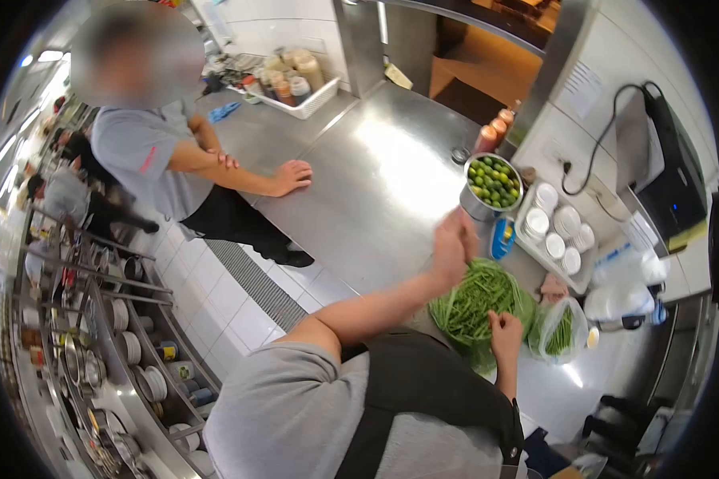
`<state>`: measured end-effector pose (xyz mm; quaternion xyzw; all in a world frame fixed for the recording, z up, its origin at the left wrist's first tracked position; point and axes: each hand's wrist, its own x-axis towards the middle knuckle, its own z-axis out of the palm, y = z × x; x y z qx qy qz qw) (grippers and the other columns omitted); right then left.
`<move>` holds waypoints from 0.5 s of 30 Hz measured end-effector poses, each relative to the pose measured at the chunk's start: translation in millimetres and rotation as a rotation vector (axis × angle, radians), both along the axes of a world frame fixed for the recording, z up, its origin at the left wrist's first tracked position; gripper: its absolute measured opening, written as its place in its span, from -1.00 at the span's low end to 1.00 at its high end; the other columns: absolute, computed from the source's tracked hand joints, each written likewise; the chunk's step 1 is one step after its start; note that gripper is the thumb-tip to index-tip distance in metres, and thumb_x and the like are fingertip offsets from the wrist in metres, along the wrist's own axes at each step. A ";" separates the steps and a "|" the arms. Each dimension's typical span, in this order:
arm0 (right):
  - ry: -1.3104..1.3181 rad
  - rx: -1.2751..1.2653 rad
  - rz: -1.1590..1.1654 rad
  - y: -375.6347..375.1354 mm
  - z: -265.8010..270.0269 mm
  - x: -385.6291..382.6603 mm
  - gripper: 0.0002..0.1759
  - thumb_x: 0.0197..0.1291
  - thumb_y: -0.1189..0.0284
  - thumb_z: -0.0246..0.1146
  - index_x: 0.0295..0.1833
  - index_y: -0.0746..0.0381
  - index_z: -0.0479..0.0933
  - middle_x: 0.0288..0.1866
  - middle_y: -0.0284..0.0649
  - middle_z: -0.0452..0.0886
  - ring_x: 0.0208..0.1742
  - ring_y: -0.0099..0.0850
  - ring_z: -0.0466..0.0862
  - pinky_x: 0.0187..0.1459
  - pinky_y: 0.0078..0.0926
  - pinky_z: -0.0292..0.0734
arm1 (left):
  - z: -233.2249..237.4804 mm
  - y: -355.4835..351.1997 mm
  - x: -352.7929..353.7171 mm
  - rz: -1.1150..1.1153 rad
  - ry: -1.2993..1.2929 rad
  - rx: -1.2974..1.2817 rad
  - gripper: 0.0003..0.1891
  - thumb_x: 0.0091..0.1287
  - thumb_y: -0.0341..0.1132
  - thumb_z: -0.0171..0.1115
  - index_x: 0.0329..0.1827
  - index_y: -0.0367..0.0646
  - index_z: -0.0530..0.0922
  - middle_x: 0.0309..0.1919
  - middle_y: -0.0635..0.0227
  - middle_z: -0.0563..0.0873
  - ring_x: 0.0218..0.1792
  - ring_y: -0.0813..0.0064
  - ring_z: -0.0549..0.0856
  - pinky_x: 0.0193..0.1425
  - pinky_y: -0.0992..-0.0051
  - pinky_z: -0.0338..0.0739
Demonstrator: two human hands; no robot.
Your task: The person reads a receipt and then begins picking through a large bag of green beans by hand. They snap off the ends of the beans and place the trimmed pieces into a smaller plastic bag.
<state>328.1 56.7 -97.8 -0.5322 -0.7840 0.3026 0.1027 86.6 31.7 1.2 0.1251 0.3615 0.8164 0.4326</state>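
My left hand [455,246] is raised over the counter between a metal pot [482,209] of small green limes [494,182] and a large clear plastic bag. It is smeared by motion, so its fingers do not show clearly. The large bag stands open, full of what look like cut green beans [479,299]. At the right side of these beans is my right hand [506,329], its fingers curled together; whatever they pinch is too small to make out. A smaller plastic bag [558,329] of longer green beans lies to the right. Beside the pot is a blue-and-yellow object [502,238].
Another person [160,160] stands at left, one hand on the steel counter [351,191]. A tray [579,275] holds several white-lidded containers [553,243]. Orange-red bottles [487,137] stand behind the pot. A white basket [315,102] of containers is at the back; shelves with dishes [148,383] are at lower left.
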 end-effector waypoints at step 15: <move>0.590 0.097 0.265 -13.4 140.6 -96.0 -0.78 0.34 0.48 0.25 0.04 0.34 0.61 -0.25 -0.15 0.57 -0.30 -0.34 0.59 -0.22 -0.43 0.48 | 14.3 -7.6 -41.1 -0.296 -0.416 0.251 -0.64 0.65 -0.02 -0.15 -0.32 0.01 0.34 -0.64 0.60 0.15 -0.66 0.68 0.05 -0.61 0.57 -0.02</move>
